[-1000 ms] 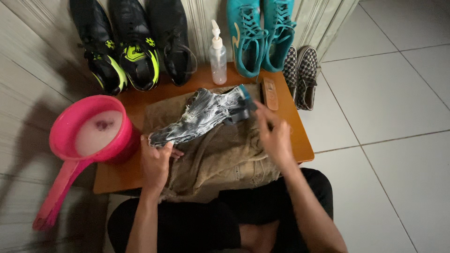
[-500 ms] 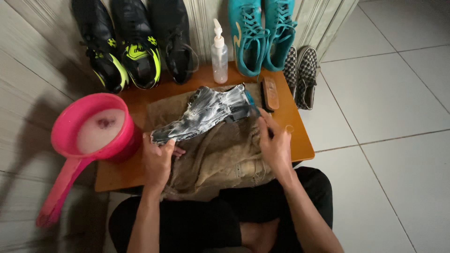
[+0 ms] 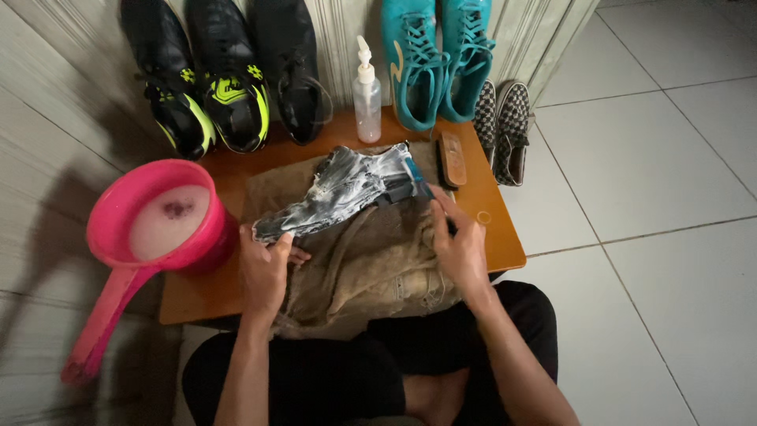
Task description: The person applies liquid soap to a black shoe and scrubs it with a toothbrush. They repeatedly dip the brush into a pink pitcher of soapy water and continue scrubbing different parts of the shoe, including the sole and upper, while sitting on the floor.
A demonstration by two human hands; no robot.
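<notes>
Right hand off the soapy shoe, now below its heel
Left hand pinching foam-covered shoe toe on brown cloth; right hand slid down from heel, fingers loosely spread, holding nothing; brush right of shoe

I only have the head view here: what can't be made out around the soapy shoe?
- Soapy shoe: its surface is hidden by foam.
- Left hand: its fingers curl under the toe, out of sight.
- Right hand: its palm side is hidden.
- Pink basin: its bottom is lost under cloudy water.
</notes>
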